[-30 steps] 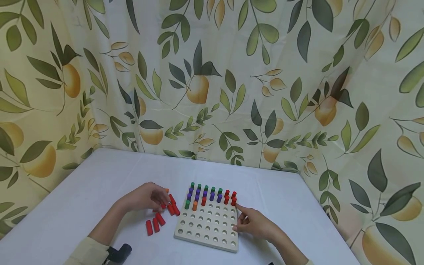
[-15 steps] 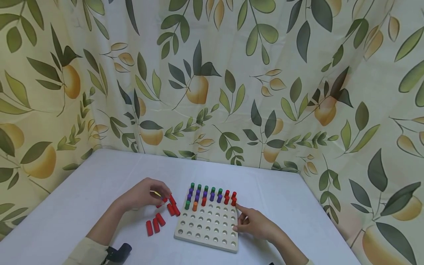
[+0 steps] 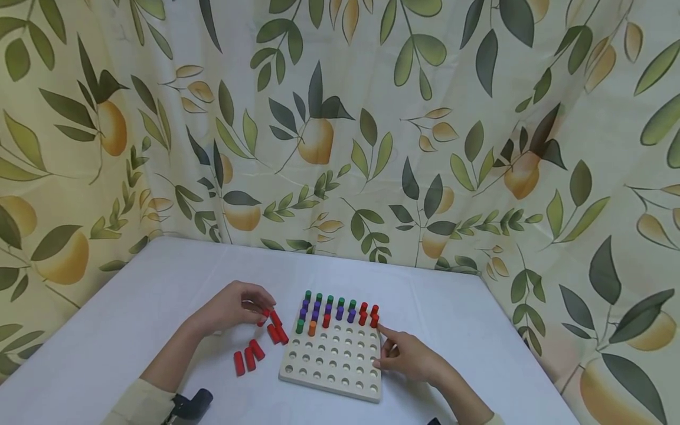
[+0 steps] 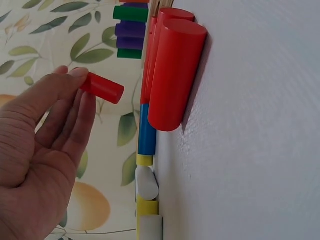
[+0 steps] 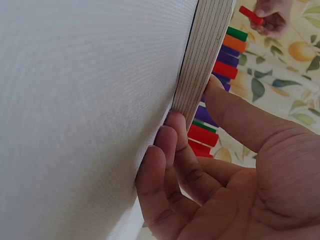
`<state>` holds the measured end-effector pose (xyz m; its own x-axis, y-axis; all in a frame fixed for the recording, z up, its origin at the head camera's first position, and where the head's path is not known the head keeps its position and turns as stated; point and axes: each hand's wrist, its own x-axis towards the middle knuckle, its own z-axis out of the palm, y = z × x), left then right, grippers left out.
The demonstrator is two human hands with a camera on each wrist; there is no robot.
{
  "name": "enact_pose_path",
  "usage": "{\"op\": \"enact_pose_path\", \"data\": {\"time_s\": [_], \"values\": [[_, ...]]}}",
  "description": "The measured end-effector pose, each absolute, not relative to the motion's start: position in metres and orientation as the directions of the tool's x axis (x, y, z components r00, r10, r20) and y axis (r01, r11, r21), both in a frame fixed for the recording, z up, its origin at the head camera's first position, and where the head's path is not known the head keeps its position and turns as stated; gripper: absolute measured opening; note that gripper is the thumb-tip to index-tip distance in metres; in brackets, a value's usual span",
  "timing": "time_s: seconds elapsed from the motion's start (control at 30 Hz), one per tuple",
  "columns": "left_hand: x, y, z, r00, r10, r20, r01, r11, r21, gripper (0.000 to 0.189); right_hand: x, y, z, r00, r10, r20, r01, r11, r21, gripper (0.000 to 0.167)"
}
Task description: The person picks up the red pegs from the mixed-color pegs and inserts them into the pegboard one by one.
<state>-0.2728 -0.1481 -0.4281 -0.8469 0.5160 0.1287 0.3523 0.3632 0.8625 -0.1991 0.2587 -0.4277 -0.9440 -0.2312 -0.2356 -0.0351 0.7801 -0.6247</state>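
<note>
My left hand (image 3: pixel 234 304) is raised just left of the pegboard, over some loose red pegs. Its thumb and fingertips pinch one red peg (image 4: pixel 104 89), which sticks out tilted. The pegboard (image 3: pixel 324 384) is pale, with rows of round holes. Green, purple and red pegs stand upright in its far rows, and an orange peg (image 3: pixel 311 328) stands beside a green one at the left. On the board's right edge, my right hand (image 3: pixel 411 357) has its thumb at the upper edge and its curled fingers against the layered side (image 5: pixel 202 55).
Several loose red pegs (image 3: pixel 250 358) lie on the white tablecloth (image 3: pixel 202 265) left of the board. Low in the left wrist view, a blue peg (image 4: pixel 147 130) lies near yellow and white pieces. A leaf-and-fruit patterned curtain (image 3: pixel 340 147) hangs behind the table.
My left hand has risen a little from among the loose pegs and moved slightly away from me, now with a red peg in its fingertips. My right hand stays at the board's edge.
</note>
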Motion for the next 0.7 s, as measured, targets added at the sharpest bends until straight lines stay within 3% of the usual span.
{"op": "enact_pose_path", "data": {"time_s": [0.7], "values": [[-0.279, -0.115, -0.425, -0.833, 0.531, 0.159, 0.384, 0.345, 0.856, 0.024, -0.197, 0.261, -0.428, -0.941, -0.256, -0.223, -0.06, 0.772, -0.633, 0.085]]}}
